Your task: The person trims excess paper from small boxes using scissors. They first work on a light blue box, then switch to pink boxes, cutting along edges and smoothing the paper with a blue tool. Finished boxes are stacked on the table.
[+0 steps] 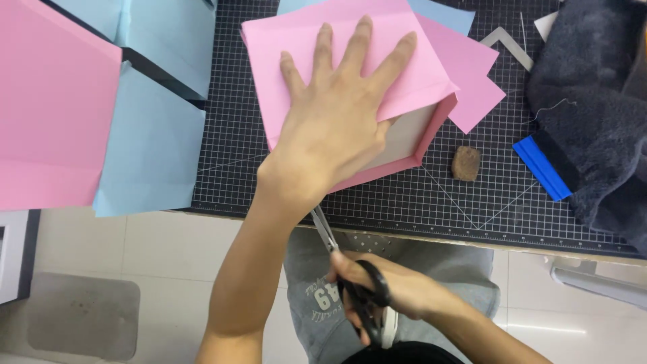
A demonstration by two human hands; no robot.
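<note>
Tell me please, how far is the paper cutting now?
Done, it seems: folded pink and blue sheets lie stacked at the left of the cutting mat. In hand: the left hand presses flat on a folded pink sheet, and the right hand holds black scissors with blades pointing toward its near edge. Left: no cut in this sheet is visible yet.

The folded paper was pink with a whitish underside. The mat was black with a white grid. The scissors had black handles. Other sheets were light blue, the scraper bright blue, the cloth dark grey.
</note>
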